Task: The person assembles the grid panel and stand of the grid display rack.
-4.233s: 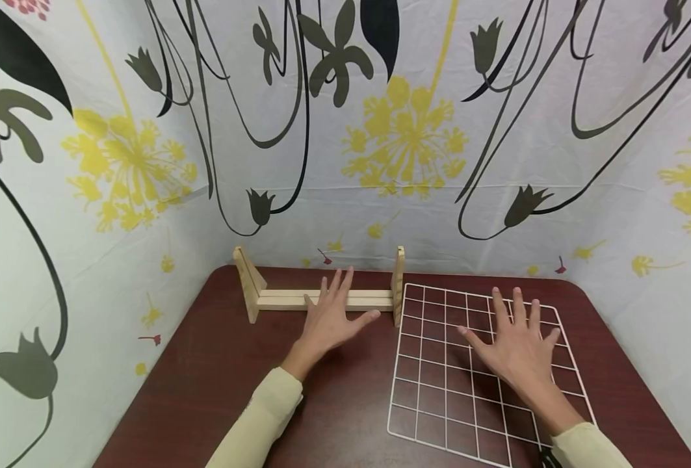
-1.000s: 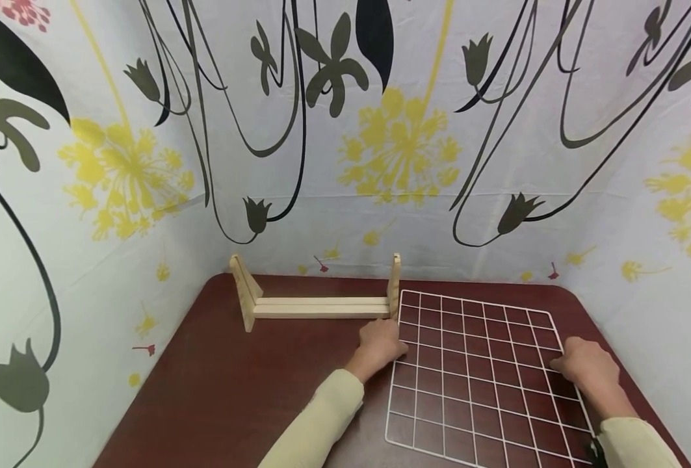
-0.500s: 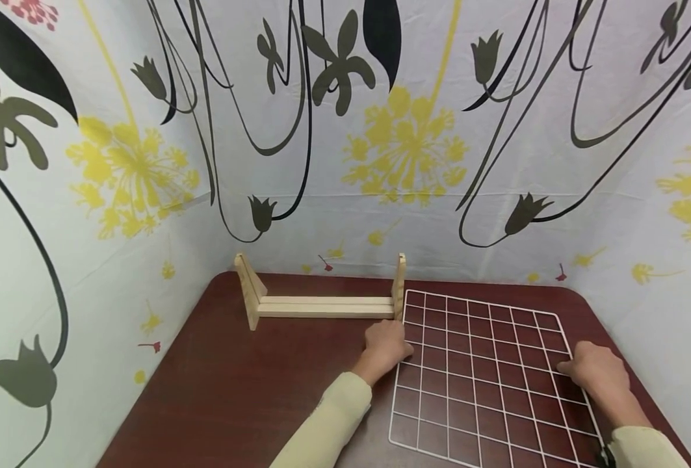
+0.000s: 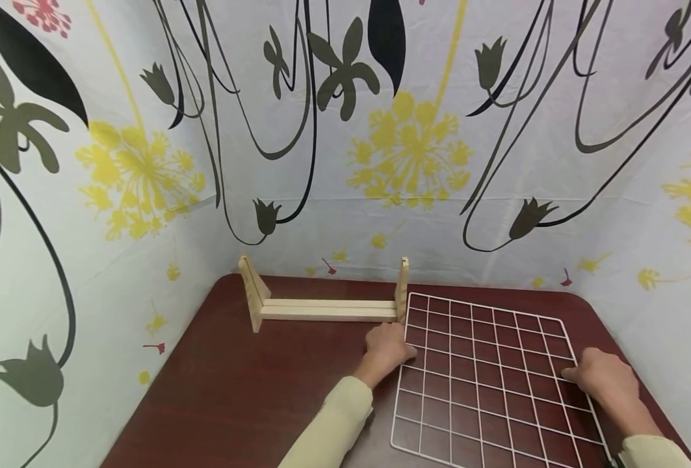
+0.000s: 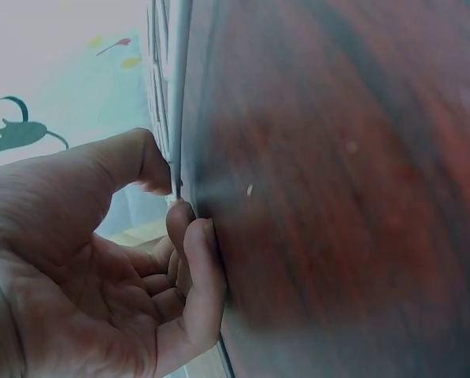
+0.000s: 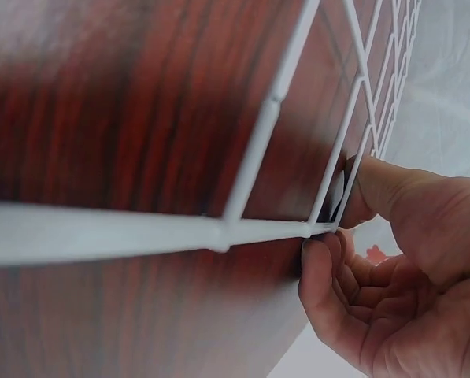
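A white wire grid panel (image 4: 491, 374) lies on the dark red-brown table, right of the middle in the head view. My left hand (image 4: 385, 351) pinches its left edge, thumb on top and fingertips curled beneath, as the left wrist view shows of the hand (image 5: 116, 260). On the opposite edge my right hand (image 4: 607, 383) pinches the wire; in the right wrist view this hand (image 6: 408, 260) has its thumb above and curled fingers below the rim. Just beyond my left hand stands a pale wooden rack (image 4: 329, 310), with two upright ends joined by horizontal bars.
The table (image 4: 251, 396) has rounded back corners and bare wood left of the panel. A patterned cloth (image 4: 345, 149) hangs round the back and sides. The rack's right upright (image 4: 402, 289) is close to the panel's back left corner.
Some seconds ago both hands were spread, over the rack and the panel; they have since moved to the panel's two side edges and grip them. In the last second the grip looks unchanged.
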`<state>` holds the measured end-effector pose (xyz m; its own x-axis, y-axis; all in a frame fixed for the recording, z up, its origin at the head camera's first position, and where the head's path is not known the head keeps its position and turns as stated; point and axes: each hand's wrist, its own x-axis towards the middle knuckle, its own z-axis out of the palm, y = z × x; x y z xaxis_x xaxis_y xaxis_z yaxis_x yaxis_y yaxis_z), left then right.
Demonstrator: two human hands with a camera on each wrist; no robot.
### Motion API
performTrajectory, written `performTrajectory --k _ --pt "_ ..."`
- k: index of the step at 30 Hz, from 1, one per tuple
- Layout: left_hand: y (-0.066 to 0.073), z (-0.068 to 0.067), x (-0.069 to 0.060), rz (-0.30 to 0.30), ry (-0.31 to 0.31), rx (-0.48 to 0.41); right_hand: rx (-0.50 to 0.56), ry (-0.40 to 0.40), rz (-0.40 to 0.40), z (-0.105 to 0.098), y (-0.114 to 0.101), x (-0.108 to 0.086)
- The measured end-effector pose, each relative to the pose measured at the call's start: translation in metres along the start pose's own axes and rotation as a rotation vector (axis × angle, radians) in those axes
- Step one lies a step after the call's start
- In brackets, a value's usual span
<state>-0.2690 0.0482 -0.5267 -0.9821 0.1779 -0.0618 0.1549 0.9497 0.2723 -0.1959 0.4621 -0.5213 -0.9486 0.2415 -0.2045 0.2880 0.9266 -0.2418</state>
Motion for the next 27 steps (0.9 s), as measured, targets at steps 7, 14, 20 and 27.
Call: performTrajectory --k 7,14,20,27 --pt "-0.008 -0.006 -0.001 -0.019 -0.01 -0.12 0.045 -0.017 -0.048 -0.005 0.003 0.001" --pt "-0.016 -0.003 0.0 -0.024 0.021 -0.292 0.38 -0.099 -0.027 -0.006 0.01 -0.004" --pt "-0.021 -0.005 -0.004 -0.005 0.014 -0.522 0.598 -0.184 -0.016 -0.01 0.015 -0.008" --pt "-0.018 -0.024 -0.011 0.031 -0.009 -0.803 0.682 -0.182 -0.007 -0.026 0.019 -0.019"
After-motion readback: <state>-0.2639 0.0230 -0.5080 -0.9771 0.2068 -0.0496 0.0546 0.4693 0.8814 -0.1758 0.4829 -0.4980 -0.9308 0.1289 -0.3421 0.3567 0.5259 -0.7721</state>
